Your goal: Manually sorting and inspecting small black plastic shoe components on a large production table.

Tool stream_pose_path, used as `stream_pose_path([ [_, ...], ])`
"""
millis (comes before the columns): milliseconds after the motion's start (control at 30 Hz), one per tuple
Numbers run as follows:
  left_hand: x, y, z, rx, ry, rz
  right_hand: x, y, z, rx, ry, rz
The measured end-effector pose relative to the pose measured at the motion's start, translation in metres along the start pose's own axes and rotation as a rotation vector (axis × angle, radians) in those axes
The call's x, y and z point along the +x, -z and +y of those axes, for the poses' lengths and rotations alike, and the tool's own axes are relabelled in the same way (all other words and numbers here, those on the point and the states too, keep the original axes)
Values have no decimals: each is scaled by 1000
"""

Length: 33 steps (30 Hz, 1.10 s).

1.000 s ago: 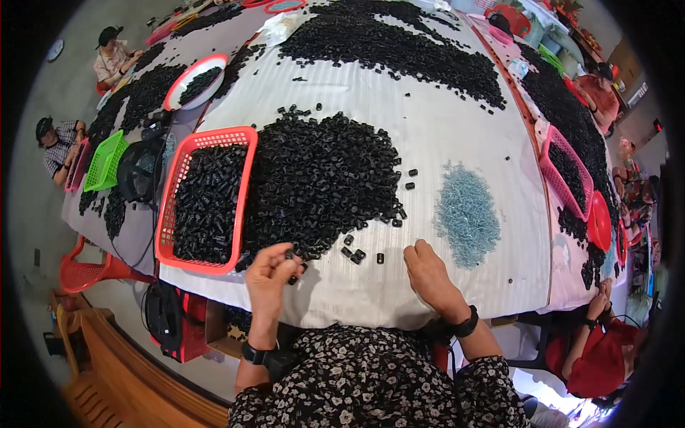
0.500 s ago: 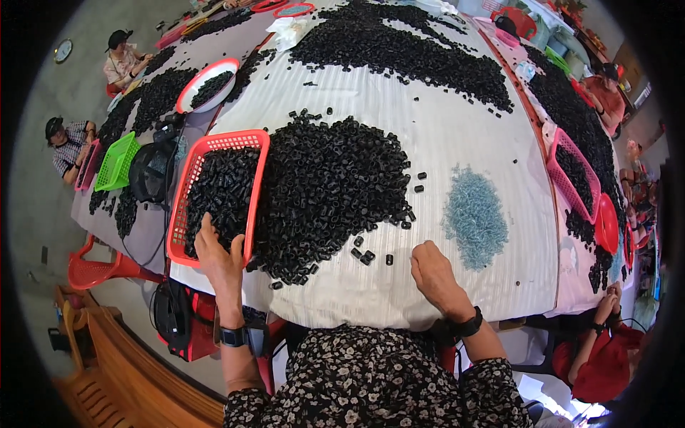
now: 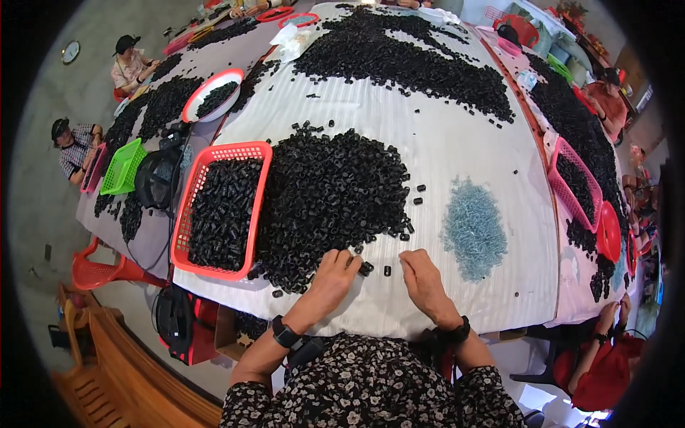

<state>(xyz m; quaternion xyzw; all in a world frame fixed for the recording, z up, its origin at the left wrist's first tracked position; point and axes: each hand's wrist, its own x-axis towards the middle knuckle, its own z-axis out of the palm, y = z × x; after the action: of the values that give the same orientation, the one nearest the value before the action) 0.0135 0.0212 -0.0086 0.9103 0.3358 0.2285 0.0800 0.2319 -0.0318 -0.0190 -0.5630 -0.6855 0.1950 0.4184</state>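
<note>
A large heap of small black hollow plastic pieces point(image 3: 332, 192) covers the middle of the white-covered table. At the heap's near edge, my left hand point(image 3: 332, 278) reaches down with bent fingers, beside a few loose black pieces point(image 3: 366, 269); what lies under its fingertips is hidden. To its right, my right hand point(image 3: 424, 282) is closed, thumb against fingers, and anything in that pinch is too small to see. One black piece point(image 3: 387, 271) lies between the hands. A red basket point(image 3: 260, 214) full of similar black pieces stands left of the heap. Small clear bluish pieces point(image 3: 474, 228) form a pile at the right.
Another broad spread of black pieces point(image 3: 407, 60) lies across the far table. A red-rimmed white basin point(image 3: 191, 107) and a green basket point(image 3: 123, 167) stand at left, a pink basket point(image 3: 576, 184) and red bowl point(image 3: 608, 227) at right. Several people sit around the tables.
My left hand has left the red basket and moved right to the near edge of the black heap. My right hand has shifted slightly, still closed.
</note>
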Motion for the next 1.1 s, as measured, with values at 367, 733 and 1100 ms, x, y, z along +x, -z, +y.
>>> stream_pose_path([
  [367, 0, 8, -3, -749, 499, -33, 2, 2, -3, 200, -166, -36],
  [733, -12, 29, 13, -1490, 584, 11, 31, -7, -62, 954, -387, -258],
  [1100, -24, 22, 11, -1469, 590, 18, 28, -11, -69, 461, -62, -269],
])
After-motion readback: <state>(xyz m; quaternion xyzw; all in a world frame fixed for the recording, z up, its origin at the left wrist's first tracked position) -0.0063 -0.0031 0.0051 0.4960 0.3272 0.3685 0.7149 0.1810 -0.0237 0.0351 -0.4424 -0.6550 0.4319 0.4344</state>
